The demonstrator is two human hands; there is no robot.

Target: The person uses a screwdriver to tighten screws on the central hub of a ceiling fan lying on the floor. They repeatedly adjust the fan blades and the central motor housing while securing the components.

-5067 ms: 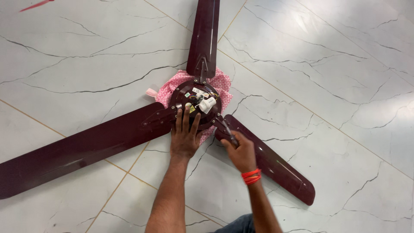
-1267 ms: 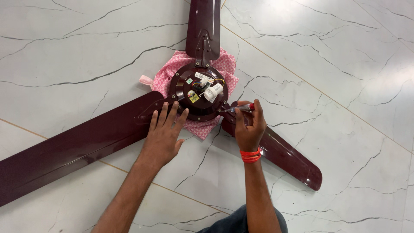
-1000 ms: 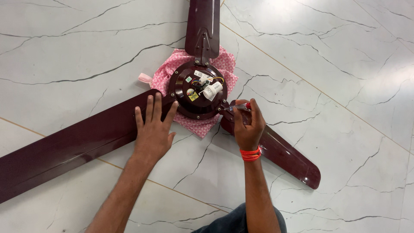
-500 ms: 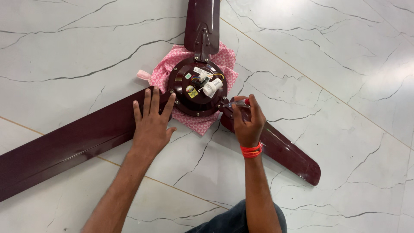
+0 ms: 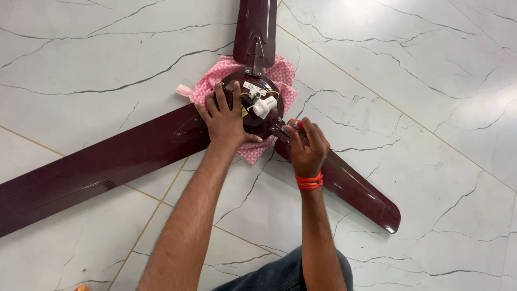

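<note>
Centre frame, on white marble floor: dark maroon three-bladed metal ceiling fan, motor hub over pink patterned cloth. Left hand flat on hub, grip released; right hand clenched on small red-handled tool at blade root. Likely heavy, stiff, slippery; best steadied by hub

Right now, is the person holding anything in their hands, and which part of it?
The left hand grips nothing; it presses flat on the fan hub. The right hand pinches a small red-handled tool by its handle, at the blade root.
</note>
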